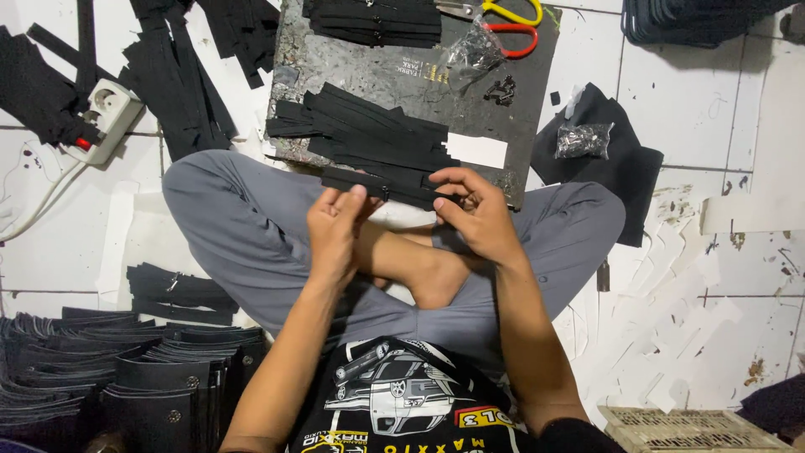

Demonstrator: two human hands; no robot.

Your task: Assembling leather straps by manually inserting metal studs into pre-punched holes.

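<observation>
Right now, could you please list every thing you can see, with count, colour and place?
Strap: one, black, held between both hands.
Loose strips: a pile, black, on the dark board.
Scissors: one pair, red and yellow handles, board's top edge.
Small plastic bags: two, clear, one on the board, one on black cloth to the right.
Power strip: one, white, on the floor, left.
Stacked flat pieces: many, black, bottom left.
Basket: one, pale, bottom right.
Left hand: pinches the strap's left end.
Right hand: pinches its right end.
</observation>
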